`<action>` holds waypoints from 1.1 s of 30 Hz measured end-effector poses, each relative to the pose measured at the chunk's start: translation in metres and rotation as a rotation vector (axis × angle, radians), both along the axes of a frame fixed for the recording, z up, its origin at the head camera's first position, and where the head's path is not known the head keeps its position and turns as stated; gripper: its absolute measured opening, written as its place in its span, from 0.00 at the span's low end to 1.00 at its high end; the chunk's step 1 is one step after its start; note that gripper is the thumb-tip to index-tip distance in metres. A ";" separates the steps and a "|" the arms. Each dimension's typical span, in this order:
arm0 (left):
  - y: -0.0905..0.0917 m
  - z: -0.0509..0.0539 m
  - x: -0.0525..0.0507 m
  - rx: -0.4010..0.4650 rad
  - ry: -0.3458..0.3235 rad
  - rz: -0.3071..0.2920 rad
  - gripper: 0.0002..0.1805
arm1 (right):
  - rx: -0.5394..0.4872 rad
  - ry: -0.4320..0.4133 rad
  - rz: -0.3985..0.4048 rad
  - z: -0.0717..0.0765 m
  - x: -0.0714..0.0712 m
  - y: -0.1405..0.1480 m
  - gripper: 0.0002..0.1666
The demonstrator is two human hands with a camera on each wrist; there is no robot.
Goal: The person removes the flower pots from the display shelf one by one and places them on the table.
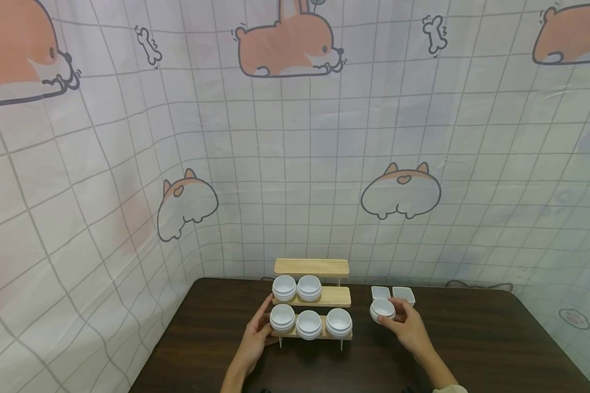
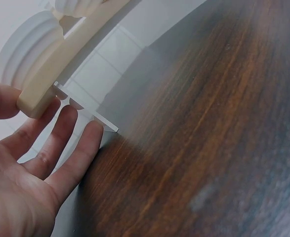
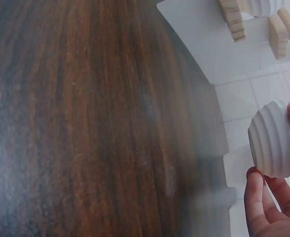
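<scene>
A tiered wooden shelf rack (image 1: 335,296) stands on the table, with small white ribbed bowls on its two lower tiers. Its lowest board (image 2: 61,61) has its left end pinched by my left hand (image 1: 253,337), thumb on the edge and fingers beneath, near the clear support. Two bowls (image 1: 284,287) sit on the middle tier, three (image 1: 309,324) on the lowest. To the right of the rack, my right hand (image 1: 407,326) holds another white ribbed bowl (image 3: 275,140), thumb and fingers on opposite sides. In the head view it appears just in front of the square dishes.
Two white square dishes (image 1: 403,295) sit side by side at the back right of the dark wooden table (image 1: 477,338). The top board (image 1: 311,267) of the rack bears no bowls. A patterned cloth (image 1: 295,218) hangs behind the table and along its left.
</scene>
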State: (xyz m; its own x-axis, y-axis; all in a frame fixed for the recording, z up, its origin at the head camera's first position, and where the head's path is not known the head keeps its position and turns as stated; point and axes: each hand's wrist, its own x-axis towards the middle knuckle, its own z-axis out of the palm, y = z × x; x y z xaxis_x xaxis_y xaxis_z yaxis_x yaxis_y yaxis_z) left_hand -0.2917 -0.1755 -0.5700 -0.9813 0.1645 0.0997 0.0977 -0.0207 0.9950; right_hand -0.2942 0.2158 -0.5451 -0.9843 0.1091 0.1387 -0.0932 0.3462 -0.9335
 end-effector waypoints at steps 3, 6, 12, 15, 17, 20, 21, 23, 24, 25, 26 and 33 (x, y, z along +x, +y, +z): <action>0.000 0.000 0.000 -0.001 -0.001 -0.001 0.37 | 0.015 -0.015 0.002 -0.004 -0.002 0.002 0.36; 0.000 0.000 0.001 -0.001 -0.001 -0.003 0.37 | 0.027 -0.027 0.004 -0.007 -0.003 0.005 0.37; -0.001 0.000 0.001 -0.003 0.000 -0.007 0.37 | 0.047 -0.036 -0.010 -0.010 -0.003 0.008 0.37; -0.001 0.000 0.000 -0.002 -0.001 -0.008 0.37 | 0.059 -0.042 -0.019 -0.011 -0.002 0.009 0.36; -0.001 -0.001 0.000 0.000 -0.001 -0.010 0.37 | 0.062 -0.042 -0.024 -0.011 -0.002 0.009 0.36; -0.001 -0.001 0.000 0.001 -0.003 -0.008 0.37 | 0.064 -0.044 -0.030 -0.012 -0.002 0.010 0.35; -0.001 -0.001 0.000 0.001 -0.004 -0.008 0.37 | 0.068 -0.042 -0.030 -0.012 -0.002 0.011 0.35; -0.001 -0.001 0.000 0.002 -0.004 -0.007 0.37 | 0.069 -0.047 -0.032 -0.013 -0.002 0.011 0.34; -0.001 -0.001 0.000 0.002 -0.004 -0.007 0.37 | 0.073 -0.049 -0.032 -0.014 -0.002 0.012 0.34; -0.001 -0.001 0.000 0.002 -0.003 -0.007 0.37 | 0.077 -0.052 -0.033 -0.014 -0.002 0.012 0.34; -0.001 -0.001 0.000 0.002 -0.002 -0.008 0.37 | 0.081 -0.055 -0.033 -0.014 -0.002 0.012 0.34; -0.001 -0.001 0.001 0.005 -0.004 -0.002 0.37 | 0.099 -0.057 -0.037 -0.015 -0.004 0.013 0.35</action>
